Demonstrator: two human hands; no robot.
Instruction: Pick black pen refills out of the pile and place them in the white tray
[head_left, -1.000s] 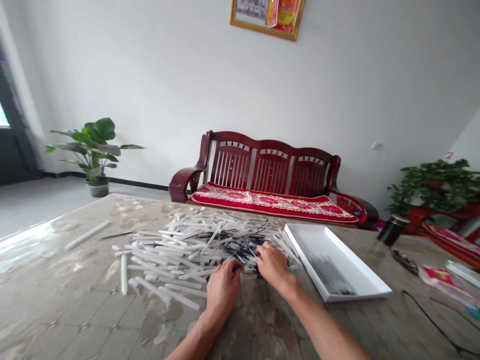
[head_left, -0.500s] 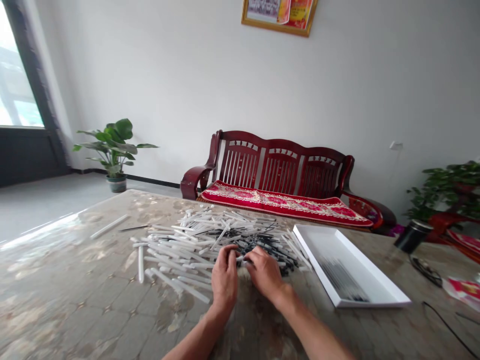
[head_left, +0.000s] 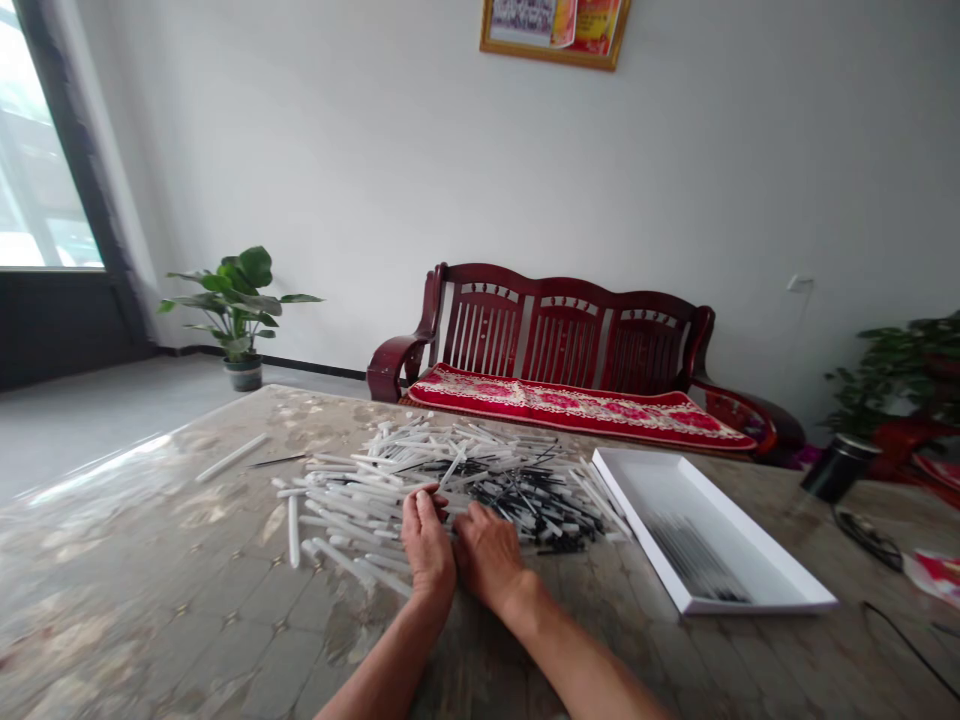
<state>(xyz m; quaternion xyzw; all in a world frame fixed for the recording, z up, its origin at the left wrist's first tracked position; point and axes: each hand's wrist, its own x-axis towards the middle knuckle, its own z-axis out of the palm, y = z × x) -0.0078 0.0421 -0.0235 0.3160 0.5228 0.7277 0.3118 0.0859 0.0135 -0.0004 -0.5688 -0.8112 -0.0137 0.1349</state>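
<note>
My left hand is closed at the near edge of a heap of slim white tubes that look like pen barrels. Its thumb and fingers are curled together, and what they pinch is hidden. Close beside it, my right hand is closed too, knuckles up and fingertips turned toward the left hand. Whatever lies in its fingers is out of sight. Just beyond the right hand spreads a pile of thin black pieces, some with whitish ends. A few white tubes lie apart from the heap.
On the right stands a shallow white box with a row of thin grey sticks inside. Beyond it are a black cylinder and a dark cable. A red wooden bench stands behind the stone-patterned table.
Both hands have shifted left and drawn closer together. The right hand has turned more knuckles-up, uncovering more of the black pile. The camera view has swung slightly left.
</note>
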